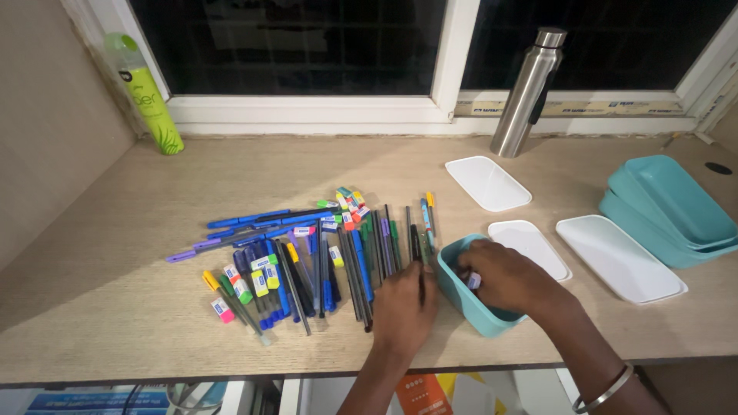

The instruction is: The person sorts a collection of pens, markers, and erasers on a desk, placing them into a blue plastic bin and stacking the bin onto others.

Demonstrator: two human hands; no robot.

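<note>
A heap of pens, pencils and small erasers (307,257) lies on the wooden desk (115,292). My left hand (403,307) rests at the heap's right edge, fingers pinched on a dark pen (416,246). Right beside it stands a small teal box (461,288). My right hand (503,277) reaches into this box and holds a small pale eraser (473,281) between its fingers. A metal bangle (607,388) sits on the right wrist.
Three white lids (487,182) (538,242) (619,257) lie right of the box. Stacked teal boxes (676,211) stand at the far right. A steel bottle (529,91) and a green spray can (150,96) stand by the window sill.
</note>
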